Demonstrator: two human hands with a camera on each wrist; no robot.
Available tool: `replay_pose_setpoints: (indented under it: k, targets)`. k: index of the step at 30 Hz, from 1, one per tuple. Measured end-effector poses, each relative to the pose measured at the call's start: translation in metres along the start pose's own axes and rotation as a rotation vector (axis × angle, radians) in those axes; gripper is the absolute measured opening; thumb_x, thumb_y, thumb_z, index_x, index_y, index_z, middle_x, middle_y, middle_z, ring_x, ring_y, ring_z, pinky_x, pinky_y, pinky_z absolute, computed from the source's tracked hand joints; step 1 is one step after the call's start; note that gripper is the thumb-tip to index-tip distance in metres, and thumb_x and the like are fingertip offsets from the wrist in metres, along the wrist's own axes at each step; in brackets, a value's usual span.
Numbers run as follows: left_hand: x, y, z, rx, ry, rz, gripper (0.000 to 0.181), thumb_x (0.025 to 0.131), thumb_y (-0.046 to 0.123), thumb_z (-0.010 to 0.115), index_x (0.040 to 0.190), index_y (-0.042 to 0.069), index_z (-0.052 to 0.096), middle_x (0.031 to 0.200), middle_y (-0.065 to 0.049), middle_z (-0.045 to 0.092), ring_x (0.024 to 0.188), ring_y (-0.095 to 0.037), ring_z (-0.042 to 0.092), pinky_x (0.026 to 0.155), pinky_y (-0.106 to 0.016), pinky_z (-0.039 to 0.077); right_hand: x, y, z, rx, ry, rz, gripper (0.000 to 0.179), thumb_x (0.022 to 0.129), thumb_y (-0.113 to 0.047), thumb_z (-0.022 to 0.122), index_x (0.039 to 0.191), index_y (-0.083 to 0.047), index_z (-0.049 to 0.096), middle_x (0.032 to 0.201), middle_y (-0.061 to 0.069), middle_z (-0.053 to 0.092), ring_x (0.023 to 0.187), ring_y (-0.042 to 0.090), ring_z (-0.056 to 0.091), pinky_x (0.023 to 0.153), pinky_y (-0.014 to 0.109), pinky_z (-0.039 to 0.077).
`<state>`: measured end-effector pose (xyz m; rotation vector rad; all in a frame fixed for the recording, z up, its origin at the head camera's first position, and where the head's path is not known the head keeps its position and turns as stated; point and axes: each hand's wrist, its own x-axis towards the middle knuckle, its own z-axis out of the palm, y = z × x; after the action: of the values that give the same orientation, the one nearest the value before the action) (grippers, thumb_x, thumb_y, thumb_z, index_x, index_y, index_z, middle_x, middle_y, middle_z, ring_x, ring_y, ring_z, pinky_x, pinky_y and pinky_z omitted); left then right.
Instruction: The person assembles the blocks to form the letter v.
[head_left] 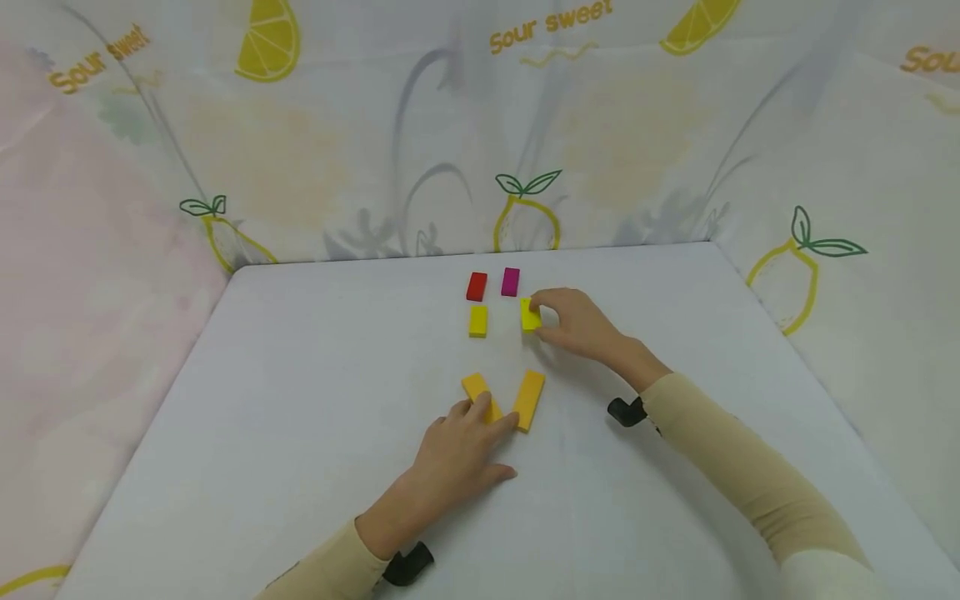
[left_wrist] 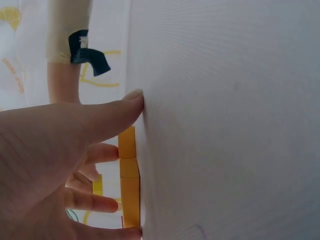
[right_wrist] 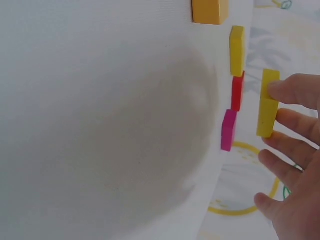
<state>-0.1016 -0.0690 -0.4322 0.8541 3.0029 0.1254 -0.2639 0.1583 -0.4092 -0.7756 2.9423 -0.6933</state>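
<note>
My right hand (head_left: pixel 579 323) pinches a small yellow block (right_wrist: pixel 268 117) between thumb and fingers, lifted off the white table. My left hand (head_left: pixel 456 454) lies low over the table with its fingers spread. Its fingertips touch two longer orange blocks, a left one (head_left: pixel 473 383) and a right one (head_left: pixel 531 395), which slant toward each other at their near ends. Fingers partly cover the left orange block. To the left of the held block, a second yellow block (head_left: pixel 477 322) rests on the table.
Behind the yellow blocks, a red block (head_left: pixel 476 287) and a magenta block (head_left: pixel 510 282) lie side by side on the white table (head_left: pixel 315 375). A lemon-printed cloth (head_left: pixel 337 125) hangs along the table's back and sides. Each wrist wears a black camera mount (head_left: pixel 627 412).
</note>
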Motion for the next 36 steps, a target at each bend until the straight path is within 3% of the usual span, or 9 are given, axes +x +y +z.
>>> replay_pose_setpoints:
  k: [9, 21, 29, 36]
  targets:
    - [-0.001, 0.000, -0.001, -0.012, -0.026, -0.011, 0.066, 0.080, 0.060, 0.074, 0.138, 0.036, 0.055, 0.138, -0.011, 0.050, 0.118, -0.036, 0.058, 0.076, -0.044, 0.057, -0.007, 0.003, -0.004, -0.050, 0.019, -0.049, 0.033, 0.088, -0.020, 0.069, 0.119, -0.009, 0.065, 0.131, 0.007, 0.065, 0.128, 0.029, 0.055, 0.114, 0.050, 0.037]
    - [-0.001, 0.001, -0.002, 0.005, -0.005, -0.003, 0.066, 0.079, 0.059, 0.075, 0.137, 0.036, 0.055, 0.135, -0.011, 0.051, 0.116, -0.035, 0.059, 0.073, -0.043, 0.057, -0.015, 0.005, 0.004, -0.018, 0.078, -0.130, 0.030, 0.084, -0.014, 0.069, 0.112, -0.005, 0.066, 0.121, 0.010, 0.070, 0.119, 0.030, 0.062, 0.109, 0.050, 0.042]
    - [-0.001, 0.001, -0.001, -0.009, -0.028, -0.014, 0.066, 0.080, 0.058, 0.075, 0.138, 0.036, 0.054, 0.137, -0.012, 0.050, 0.119, -0.035, 0.058, 0.075, -0.044, 0.057, -0.021, 0.001, 0.005, -0.026, 0.032, -0.089, 0.030, 0.086, -0.017, 0.070, 0.114, -0.007, 0.067, 0.122, 0.008, 0.070, 0.121, 0.028, 0.060, 0.111, 0.049, 0.040]
    - [-0.001, 0.000, -0.001, 0.014, -0.010, 0.001, 0.065, 0.080, 0.059, 0.075, 0.138, 0.036, 0.054, 0.136, -0.011, 0.051, 0.116, -0.034, 0.059, 0.072, -0.042, 0.056, -0.025, -0.001, 0.012, -0.053, -0.024, -0.028, 0.033, 0.087, -0.021, 0.070, 0.118, -0.010, 0.066, 0.126, 0.006, 0.068, 0.127, 0.028, 0.056, 0.114, 0.052, 0.035]
